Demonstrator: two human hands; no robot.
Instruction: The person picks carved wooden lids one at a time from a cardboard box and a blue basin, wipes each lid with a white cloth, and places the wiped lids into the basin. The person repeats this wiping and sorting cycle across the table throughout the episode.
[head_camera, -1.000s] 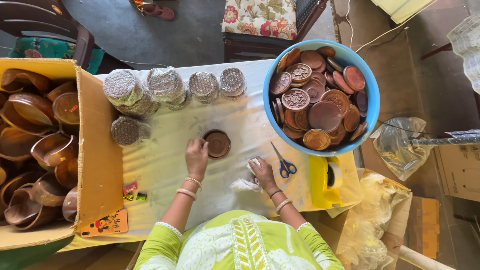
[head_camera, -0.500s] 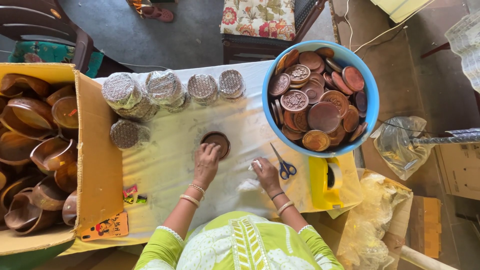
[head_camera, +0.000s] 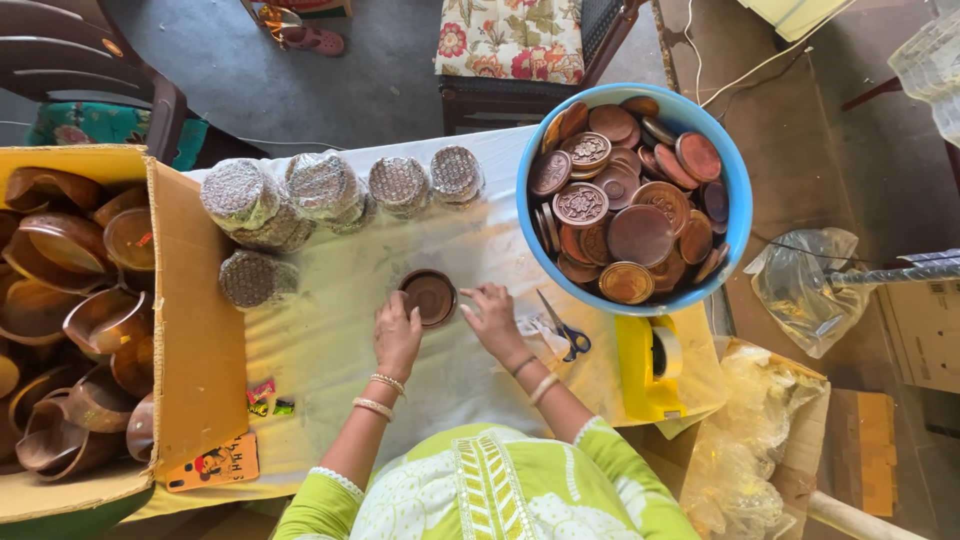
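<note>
— What do you have at the far left?

— I see an open cardboard box (head_camera: 190, 330) full of brown curved bowls (head_camera: 60, 300). Just right of it, on the pale cloth over the desk (head_camera: 320, 340), stand wrapped stacks of round pieces (head_camera: 300, 200) in clear film, one stack (head_camera: 255, 278) set nearer to me than the rest.

— And the hands?

— My left hand (head_camera: 397, 335) lies flat on the cloth, fingers loosely together, fingertips touching the near left edge of a small brown round dish (head_camera: 429, 296). It holds nothing. The dish sits open side up on the cloth, between both hands. My right hand (head_camera: 492, 318) rests just right of the dish, fingers spread and bent, touching its rim or just beside it; I cannot tell which. It grips nothing either.

— Further right?

— Blue-handled scissors (head_camera: 566, 332) lie near the right wrist, then a yellow tape dispenser (head_camera: 648, 368) at the desk's edge. Above them a blue tub (head_camera: 738, 200) holds many brown carved discs (head_camera: 640, 235). A clear plastic bag (head_camera: 800, 290) lies beyond the tub.
</note>
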